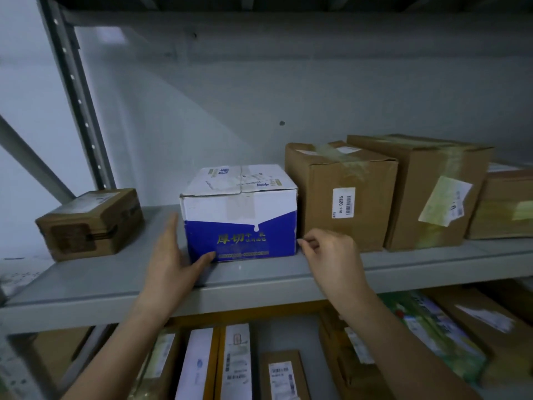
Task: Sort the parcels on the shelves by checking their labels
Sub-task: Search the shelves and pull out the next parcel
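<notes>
Head-cam view onto grey metal shelf. Near its front edge, left of centre: blue-and-white box, standing flat, top flaps taped shut, yellow characters on blue lower half of front face. Against box's left side: left hand, fingers straight & together along that side, thumb spread wide and touching lower left corner of front face. At box's lower right front corner: right hand, fingers curled, tips at the corner edge; can't tell whether pinching box or only touching it. Both forearms bare, reaching up from below across shelf's front lip. Toward shelf's left edge, apart from blue-and-white box: small brown carton, turned at an angle, dark tape bands, label on top. Just right of blue-and-white box, v. close (touching or not, unclear): taller brown carton w/ white barcode sticker reading 0235 on front. Just beside that one, on its right: bigger brown carton, pale green-white label tilted on front. Further right, by shelf's right edge: low brown carton, partly cut off by frame. Behind all: pale wall. At shelf's left rear corner: grey perforated upright. On lower shelf beneath: row of parcels, brown, white & green, several w/ barcode labels, text too blurred to read.
</notes>
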A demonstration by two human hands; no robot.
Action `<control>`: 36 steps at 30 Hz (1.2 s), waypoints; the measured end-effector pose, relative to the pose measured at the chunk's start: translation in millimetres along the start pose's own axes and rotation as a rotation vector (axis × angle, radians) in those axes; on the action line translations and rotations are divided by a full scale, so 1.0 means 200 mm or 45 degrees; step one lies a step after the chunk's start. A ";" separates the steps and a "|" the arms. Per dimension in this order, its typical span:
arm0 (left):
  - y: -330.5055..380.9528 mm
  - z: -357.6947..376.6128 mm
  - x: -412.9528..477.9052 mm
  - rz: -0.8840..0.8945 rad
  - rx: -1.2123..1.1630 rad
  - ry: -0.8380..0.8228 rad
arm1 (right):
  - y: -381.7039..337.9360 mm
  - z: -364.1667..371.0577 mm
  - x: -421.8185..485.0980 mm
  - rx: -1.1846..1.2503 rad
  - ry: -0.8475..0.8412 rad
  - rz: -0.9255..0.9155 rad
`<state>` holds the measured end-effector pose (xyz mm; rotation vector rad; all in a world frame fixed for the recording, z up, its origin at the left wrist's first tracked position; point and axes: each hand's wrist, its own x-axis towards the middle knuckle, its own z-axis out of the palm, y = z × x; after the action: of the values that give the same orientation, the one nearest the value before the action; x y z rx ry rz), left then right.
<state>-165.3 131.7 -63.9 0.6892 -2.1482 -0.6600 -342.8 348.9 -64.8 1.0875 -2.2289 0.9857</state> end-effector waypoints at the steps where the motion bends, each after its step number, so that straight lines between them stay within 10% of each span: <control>1: 0.03 0.01 -0.05 0.049 -0.015 0.133 | 0.05 -0.06 -0.02 0.034 0.089 -0.021; 4: 0.21 0.08 -0.21 0.277 -0.054 0.324 | 0.22 -0.26 -0.08 0.137 0.273 0.122; 15: 0.83 0.64 -0.32 -0.091 -0.372 -0.308 | 0.54 -0.42 -0.07 0.491 -0.192 0.394; 28: 1.03 0.46 -0.55 -0.216 -0.365 -0.064 | 0.57 -0.67 -0.24 0.753 -0.183 0.382; 36: 1.11 0.38 -0.66 -0.185 -0.696 -0.260 | 0.44 -0.71 -0.34 1.099 -0.238 0.503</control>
<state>-208.6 396.2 -31.5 0.4930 -1.9680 -1.3792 -362.1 528.2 -55.5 1.0938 -2.2344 2.2258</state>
